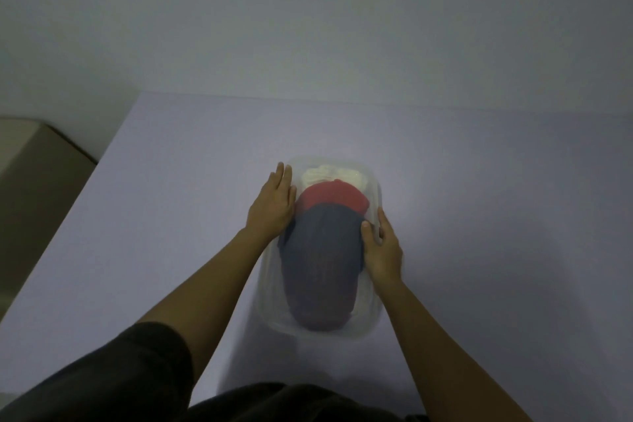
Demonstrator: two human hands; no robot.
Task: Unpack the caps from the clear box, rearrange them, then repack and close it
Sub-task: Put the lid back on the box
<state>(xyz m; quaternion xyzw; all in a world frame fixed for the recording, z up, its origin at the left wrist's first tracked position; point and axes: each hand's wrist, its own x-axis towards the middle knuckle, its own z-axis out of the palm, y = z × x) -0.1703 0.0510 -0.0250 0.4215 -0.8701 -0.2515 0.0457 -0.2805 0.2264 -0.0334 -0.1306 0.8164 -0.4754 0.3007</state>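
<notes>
Left hand [274, 205] flat against my one clear box [270, 298] mid-frame, right hand [382, 250] gripping its rim; three inside: white cap [322, 176], red cap [332, 197], blue cap [322, 267].

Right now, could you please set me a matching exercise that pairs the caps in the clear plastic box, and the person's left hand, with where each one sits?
Things
1. blue denim cap
2. red fabric cap
3. cream-white fabric cap
4. left hand

Places
a. far end of the clear plastic box
b. flat against the box's left side, fingers straight
c. near end of the box
d. middle of the box

Pairs: 1-c; 2-d; 3-a; 4-b.
</notes>
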